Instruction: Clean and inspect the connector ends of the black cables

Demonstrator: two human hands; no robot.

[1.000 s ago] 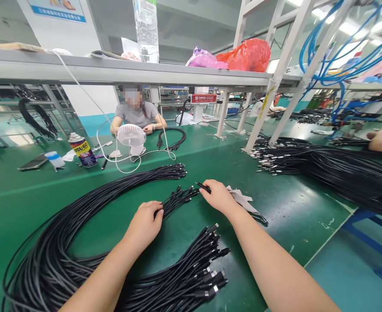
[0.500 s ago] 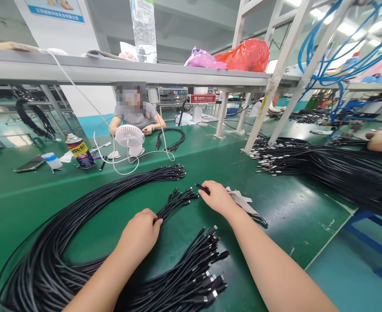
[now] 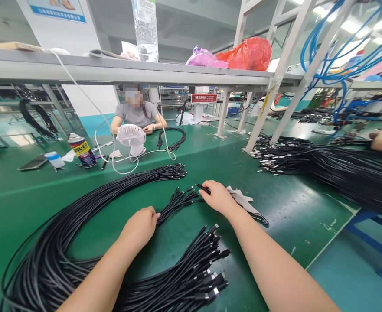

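Note:
My left hand (image 3: 142, 227) is closed around a small bunch of black cables (image 3: 177, 203), whose connector ends fan out to the right over the green table. My right hand (image 3: 218, 197) pinches a slim black pen-like tool (image 3: 204, 188) with a thin tip pointing left; its exact kind is unclear. One cable end reaches up to the right fingertips. A large curved bundle of black cables (image 3: 47, 234) lies around and under my left forearm. Nearest me, its USB plug ends (image 3: 210, 277) spread out, while the other ends (image 3: 177, 170) lie beyond the hands.
Beside my right wrist lies a grey cloth (image 3: 241, 198). A white fan (image 3: 131, 136), a spray can (image 3: 83, 151) and a phone (image 3: 33, 162) stand or lie at the back left. Another cable pile (image 3: 324, 167) covers the right side. Across the table sits a person (image 3: 137, 113).
My left hand has shifted very slightly, and the connector ends in its bunch lie a little differently, one now reaching the right fingertips. My right hand keeps its hold on the tool.

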